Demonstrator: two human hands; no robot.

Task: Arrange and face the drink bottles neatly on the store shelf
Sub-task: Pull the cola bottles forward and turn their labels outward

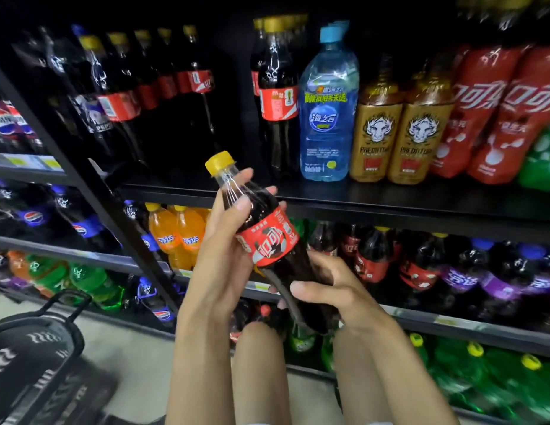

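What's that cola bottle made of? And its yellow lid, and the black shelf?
Cola bottle: probably clear glossy plastic; the neck is see-through with glints. Yellow lid: looks like smooth opaque plastic. Black shelf: likely matte painted metal, not certain.

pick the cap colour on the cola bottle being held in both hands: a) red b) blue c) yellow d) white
c: the cola bottle, gripped near its neck by the left hand and near its base by the right hand, carries a yellow cap.
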